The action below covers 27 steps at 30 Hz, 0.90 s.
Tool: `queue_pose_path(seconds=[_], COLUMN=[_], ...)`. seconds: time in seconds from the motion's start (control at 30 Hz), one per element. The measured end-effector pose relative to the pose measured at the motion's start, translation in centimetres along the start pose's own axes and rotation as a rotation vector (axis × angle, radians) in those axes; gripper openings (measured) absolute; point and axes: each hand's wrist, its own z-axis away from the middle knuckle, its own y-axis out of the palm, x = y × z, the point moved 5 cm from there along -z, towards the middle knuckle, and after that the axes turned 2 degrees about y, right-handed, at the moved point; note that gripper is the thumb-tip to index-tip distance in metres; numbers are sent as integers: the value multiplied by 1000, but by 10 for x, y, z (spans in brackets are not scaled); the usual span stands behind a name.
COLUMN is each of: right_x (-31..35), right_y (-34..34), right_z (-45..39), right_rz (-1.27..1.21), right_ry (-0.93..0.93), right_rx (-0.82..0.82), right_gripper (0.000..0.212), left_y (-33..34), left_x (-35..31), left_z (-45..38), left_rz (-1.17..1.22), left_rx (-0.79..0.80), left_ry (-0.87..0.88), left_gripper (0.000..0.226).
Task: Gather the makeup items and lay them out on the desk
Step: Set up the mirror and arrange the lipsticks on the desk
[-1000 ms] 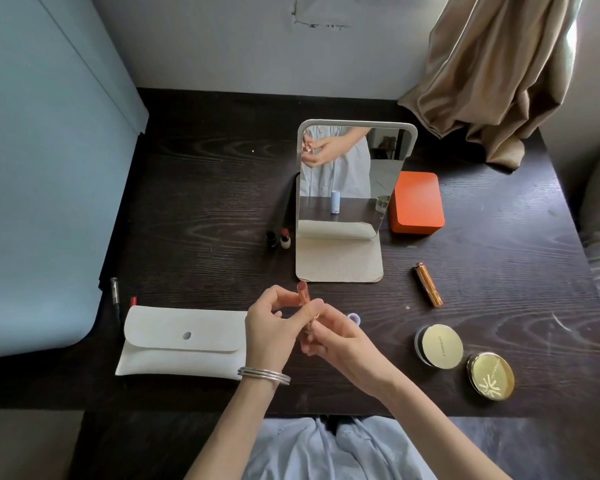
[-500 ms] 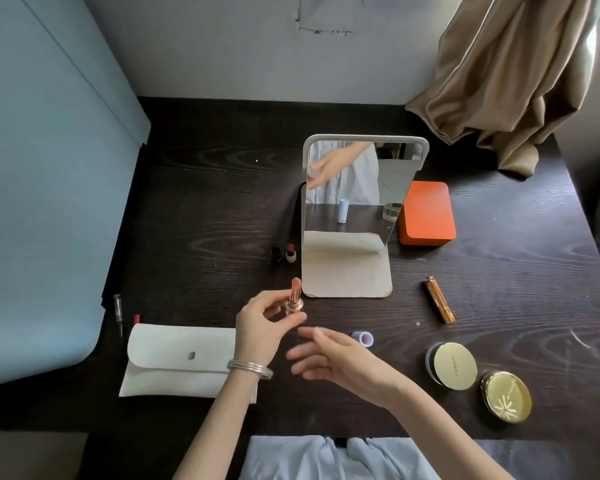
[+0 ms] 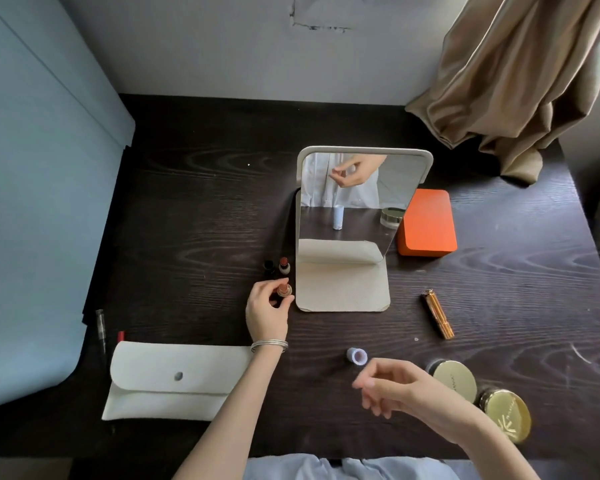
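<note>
My left hand (image 3: 268,311) pinches an uncapped rose-gold lipstick (image 3: 284,290) upright on the dark desk (image 3: 194,237), just left of the mirror's base. Behind it stand another open lipstick (image 3: 284,266) and a small black cap (image 3: 268,267). My right hand (image 3: 394,389) hovers with loosely curled fingers and holds nothing, right beside a small lilac cap (image 3: 356,355). A gold lipstick tube (image 3: 438,315) lies to the right. Two round gold compacts (image 3: 454,381) (image 3: 504,415) sit at the front right. A white pouch (image 3: 177,382) lies at the front left.
A standing mirror (image 3: 357,202) occupies the middle of the desk, with an orange box (image 3: 426,223) to its right. A thin pencil (image 3: 100,329) and a red item (image 3: 120,337) lie by the pouch's left end. A tan curtain (image 3: 520,74) hangs at the back right.
My hands separated. The left one carried the open lipstick forward and stood it by the mirror base. The right one let go and drew back toward the lilac cap.
</note>
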Motion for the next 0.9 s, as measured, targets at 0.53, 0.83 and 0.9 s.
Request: queue_pose_path(seconds=[0.53, 0.83, 0.9], right_x=[-15, 18, 21], right_y=[-20, 25, 37], right_z=[-44, -26, -26], right_rz=[865, 573, 493], right_ry=[-143, -564, -577], right_rx=[-533, -580, -581], right_gripper=[45, 25, 27], left_y=[-26, -31, -31], left_x=[-10, -45, -45], left_z=[28, 91, 91], left_rz=[-1, 14, 10], left_rx=[-19, 577, 541], left_ry=[16, 219, 216], left_gripper=[30, 39, 33])
